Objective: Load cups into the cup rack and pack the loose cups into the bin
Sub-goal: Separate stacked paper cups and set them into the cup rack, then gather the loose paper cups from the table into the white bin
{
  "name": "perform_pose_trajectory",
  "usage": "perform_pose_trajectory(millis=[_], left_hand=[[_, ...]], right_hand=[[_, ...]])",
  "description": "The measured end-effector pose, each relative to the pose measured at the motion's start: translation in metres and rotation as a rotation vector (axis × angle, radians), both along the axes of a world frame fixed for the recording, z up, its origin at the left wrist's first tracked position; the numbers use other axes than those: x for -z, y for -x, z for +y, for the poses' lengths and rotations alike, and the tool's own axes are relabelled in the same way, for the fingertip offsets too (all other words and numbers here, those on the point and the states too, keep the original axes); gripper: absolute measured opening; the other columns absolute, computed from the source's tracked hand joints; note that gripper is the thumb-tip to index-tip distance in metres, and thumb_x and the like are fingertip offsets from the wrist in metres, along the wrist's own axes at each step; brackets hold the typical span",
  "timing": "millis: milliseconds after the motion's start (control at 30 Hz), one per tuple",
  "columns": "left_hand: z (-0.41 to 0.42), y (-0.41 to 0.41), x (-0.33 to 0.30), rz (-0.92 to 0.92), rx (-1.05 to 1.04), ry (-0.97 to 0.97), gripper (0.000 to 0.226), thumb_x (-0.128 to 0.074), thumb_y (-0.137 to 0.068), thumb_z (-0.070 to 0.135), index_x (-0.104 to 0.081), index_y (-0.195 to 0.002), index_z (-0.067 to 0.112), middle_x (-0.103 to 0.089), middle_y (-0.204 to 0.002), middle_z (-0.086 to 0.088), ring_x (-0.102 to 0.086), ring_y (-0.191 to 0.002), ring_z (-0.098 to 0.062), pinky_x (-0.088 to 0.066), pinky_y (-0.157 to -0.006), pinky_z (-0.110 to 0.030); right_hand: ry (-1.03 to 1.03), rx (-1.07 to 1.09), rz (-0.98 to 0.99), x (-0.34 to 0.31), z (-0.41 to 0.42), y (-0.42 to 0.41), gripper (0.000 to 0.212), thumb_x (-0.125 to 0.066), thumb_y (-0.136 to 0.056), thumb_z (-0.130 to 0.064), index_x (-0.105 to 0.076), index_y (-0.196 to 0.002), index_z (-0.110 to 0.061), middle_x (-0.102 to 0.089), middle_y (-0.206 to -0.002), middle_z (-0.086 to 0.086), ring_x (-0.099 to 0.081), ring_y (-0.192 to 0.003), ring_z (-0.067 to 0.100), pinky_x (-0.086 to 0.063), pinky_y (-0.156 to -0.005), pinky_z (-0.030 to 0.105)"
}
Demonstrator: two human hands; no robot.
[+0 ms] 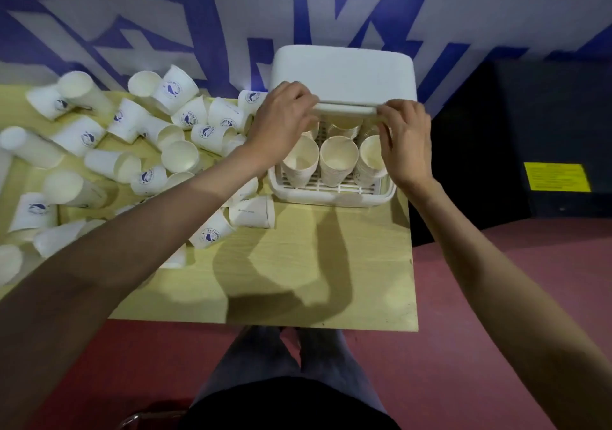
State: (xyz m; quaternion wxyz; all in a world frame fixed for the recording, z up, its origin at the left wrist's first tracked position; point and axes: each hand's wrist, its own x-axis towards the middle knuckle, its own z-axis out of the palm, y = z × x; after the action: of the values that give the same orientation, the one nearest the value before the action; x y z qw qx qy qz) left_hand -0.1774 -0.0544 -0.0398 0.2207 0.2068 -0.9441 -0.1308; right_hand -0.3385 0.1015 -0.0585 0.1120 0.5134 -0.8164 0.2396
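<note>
Your cup rack (pixel 331 187) sits at the worktop's (pixel 298 264) 1 o'clock corner, its right side close to the edge, stacked cups (pixel 337 161) upright inside. Both your hands, left hand (pixel 281 121) and right hand (pixel 405 141), grasp its raised lid (pixel 344 75), which hides the back row. Loose cups (pixel 132 151) crowd 10 o'clock; the near worktop is bare.

Both hands, left hand (pixel 281 121) and right hand (pixel 402 138), grip the white lid (pixel 344 75) over the cup rack (pixel 331 194).

Indoor staged work area, not a home. Blue-and-white patterned wall (pixel 198 15) running behind a small yellow wood-grain surface (pixel 298 264); reddish floor (pixel 480 330) lying below; dark cabinet (pixel 530 131) sitting right, carrying a yellow label (pixel 557 176). Lighting looking dim.
</note>
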Motion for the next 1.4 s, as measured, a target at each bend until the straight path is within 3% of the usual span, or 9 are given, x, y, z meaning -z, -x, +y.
perform_pose_trajectory(millis=[200, 500, 733, 933, 1067, 1233, 1400], left_hand=[[0.000, -0.005, 0.000, -0.026, -0.002, -0.051, 0.023, -0.057, -0.090, 0.007, -0.066, -0.110, 0.003, -0.063, -0.104, -0.014, -0.054, -0.100, -0.029, -0.043, -0.083, -0.035], [0.025, -0.034, 0.015, -0.019, 0.081, -0.183, 0.011, -0.066, -0.082, 0.005, -0.070, -0.092, 0.002, -0.064, -0.089, -0.012, -0.058, -0.089, -0.030, -0.047, -0.078, -0.038], [0.054, -0.057, 0.064, -0.123, 0.096, -0.032, 0.024, -0.078, -0.068, -0.005, -0.069, -0.088, 0.005, -0.063, -0.083, -0.007, -0.058, -0.078, -0.025, -0.051, -0.057, -0.035], [0.066, -0.062, 0.077, -0.199, 0.084, 0.021, 0.030, -0.081, -0.058, -0.007, -0.070, -0.083, 0.007, -0.065, -0.079, -0.006, -0.060, -0.074, -0.023, -0.048, -0.060, -0.030], [0.065, -0.065, 0.083, -0.225, 0.085, 0.026, 0.030, -0.078, -0.053, -0.010, -0.068, -0.076, 0.006, -0.063, -0.075, -0.007, -0.059, -0.072, -0.024, -0.045, -0.058, -0.029], [0.060, -0.082, 0.080, -0.150, 0.111, -0.094, 0.015, -0.077, -0.071, 0.007, -0.068, -0.083, 0.002, -0.066, -0.087, -0.011, -0.061, -0.084, -0.028, -0.052, -0.071, -0.037], [0.068, -0.140, 0.077, -0.033, -0.069, -0.274, 0.025, -0.052, -0.089, 0.023, -0.067, -0.098, 0.005, -0.066, -0.095, -0.008, -0.060, -0.091, -0.026, -0.048, -0.078, -0.036]], right_hand=[[-0.052, 0.003, -0.033, -0.009, -0.005, 0.002, 0.018, -0.055, -0.089, -0.008, -0.063, -0.105, -0.007, -0.061, -0.104, 0.011, -0.050, -0.097, 0.030, -0.041, -0.082, 0.039], [-0.107, -0.082, -0.107, 0.004, 0.032, -0.018, 0.011, -0.062, -0.084, -0.007, -0.063, -0.095, -0.007, -0.060, -0.093, 0.010, -0.050, -0.089, 0.027, -0.044, -0.078, 0.039], [-0.227, -0.059, -0.110, 0.036, 0.052, -0.039, 0.007, -0.065, -0.079, -0.007, -0.063, -0.085, -0.007, -0.060, -0.084, 0.011, -0.053, -0.077, 0.030, -0.045, -0.063, 0.038], [-0.279, 0.004, -0.131, 0.053, 0.057, -0.055, 0.011, -0.067, -0.073, 0.000, -0.059, -0.079, -0.004, -0.058, -0.079, 0.013, -0.054, -0.071, 0.033, -0.045, -0.050, 0.036], [-0.286, 0.070, -0.150, 0.060, 0.056, -0.065, 0.008, -0.063, -0.075, 0.003, -0.057, -0.074, -0.002, -0.055, -0.074, 0.015, -0.052, -0.067, 0.034, -0.031, -0.047, 0.029], [-0.245, 0.079, -0.190, 0.059, 0.052, -0.083, 0.012, -0.060, -0.071, 0.010, -0.061, -0.077, 0.000, -0.057, -0.077, 0.017, -0.055, -0.070, 0.036, -0.039, -0.047, 0.033], [-0.241, 0.011, -0.328, 0.059, 0.052, -0.128, 0.015, -0.060, -0.075, 0.006, -0.062, -0.086, -0.004, -0.060, -0.088, 0.013, -0.057, -0.082, 0.031, -0.047, -0.056, 0.036]])
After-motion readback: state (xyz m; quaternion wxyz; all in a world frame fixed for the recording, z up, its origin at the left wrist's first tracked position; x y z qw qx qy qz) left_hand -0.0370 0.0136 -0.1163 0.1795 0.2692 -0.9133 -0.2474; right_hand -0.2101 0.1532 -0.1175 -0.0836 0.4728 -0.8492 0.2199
